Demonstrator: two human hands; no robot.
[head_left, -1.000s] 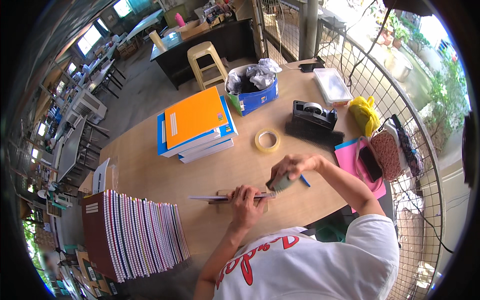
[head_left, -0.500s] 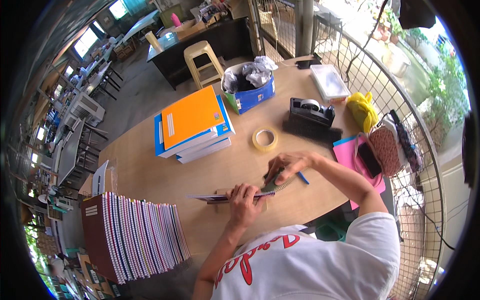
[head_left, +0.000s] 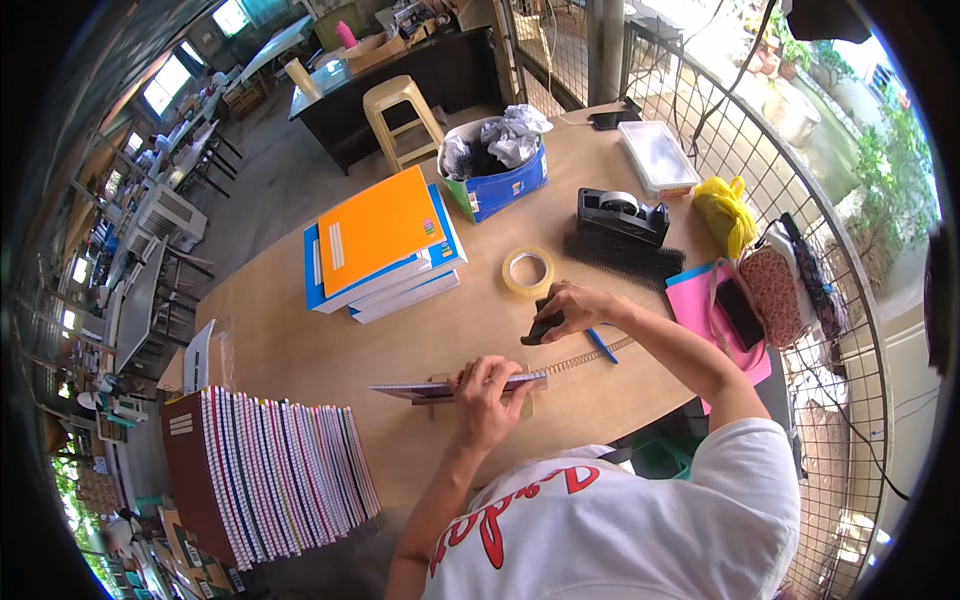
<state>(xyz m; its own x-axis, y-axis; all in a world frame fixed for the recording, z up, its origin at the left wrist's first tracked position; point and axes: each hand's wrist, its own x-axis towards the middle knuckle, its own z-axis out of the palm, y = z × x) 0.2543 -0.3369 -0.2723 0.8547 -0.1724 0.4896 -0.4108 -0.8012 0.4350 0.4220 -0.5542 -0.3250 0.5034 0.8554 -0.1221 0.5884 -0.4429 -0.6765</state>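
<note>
My left hand (head_left: 486,397) is closed on a thin notebook (head_left: 405,389), held edge-up over a small wooden block (head_left: 527,408) at the table's near side. From the notebook's right end a brownish wire coil (head_left: 590,356) stretches out over the tabletop. Beyond that coil, my right hand (head_left: 578,308) grips a small black hand tool (head_left: 541,326), raised slightly off the notebook; its exact kind is hard to make out. A blue pen (head_left: 602,346) lies beside the coil, below my right wrist. The roll of clear tape (head_left: 512,277) sits just past the right hand.
A tall row of coil-bound notebooks (head_left: 270,470) stands at left. Behind are a stack of orange and blue notebooks (head_left: 375,235) and a box of crumpled plastic (head_left: 508,190). At right are a tape dispenser (head_left: 625,222), black coils (head_left: 620,258), a pink folder (head_left: 690,300) and a yellow bag (head_left: 725,215).
My right hand has lifted away from the notebook's right end with the black tool, uncovering more of the wire coil. My left hand keeps its hold on the notebook.
</note>
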